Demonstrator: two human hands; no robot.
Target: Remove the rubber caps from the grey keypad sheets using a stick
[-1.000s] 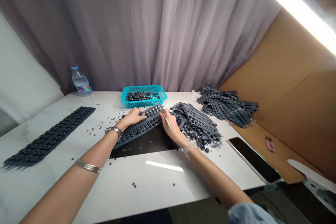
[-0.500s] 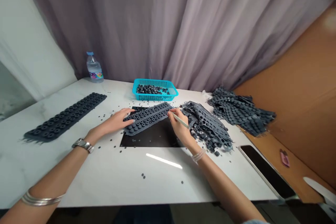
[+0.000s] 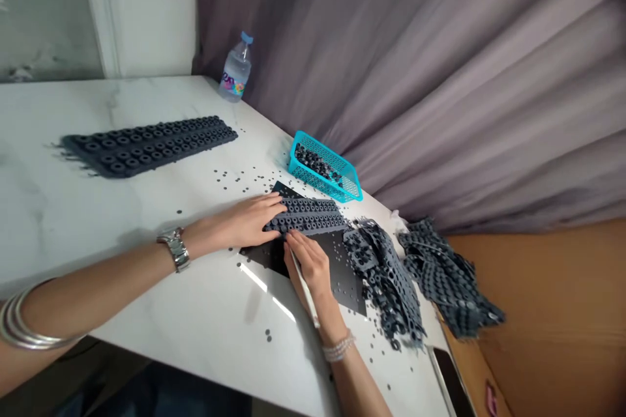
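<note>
A dark grey rubber sheet (image 3: 313, 215) with rows of raised round rings lies on a black mat (image 3: 261, 255). My left hand (image 3: 247, 221) holds its near-left end, with the fingers at the far edge and the thumb at the near edge. In my right hand (image 3: 313, 267) is a thin white pen-like tool (image 3: 308, 293), pinched between the fingers. Its tip, hidden by the fingers, is at the sheet's near edge, close to my left thumb. Small dark discs are scattered on and around the mat.
Beyond the mat stands a turquoise basket (image 3: 359, 195) holding small dark pieces. A similar sheet (image 3: 156, 143) lies to the left, near a water bottle (image 3: 237, 71). On the right are perforated sheets with loose pieces (image 3: 386, 267), another sheet heap (image 3: 447, 273) and a phone (image 3: 450, 378).
The view has turned left and tilted. My right hand has moved with the tool from the sheet's right end to its left end, beside my left hand.
</note>
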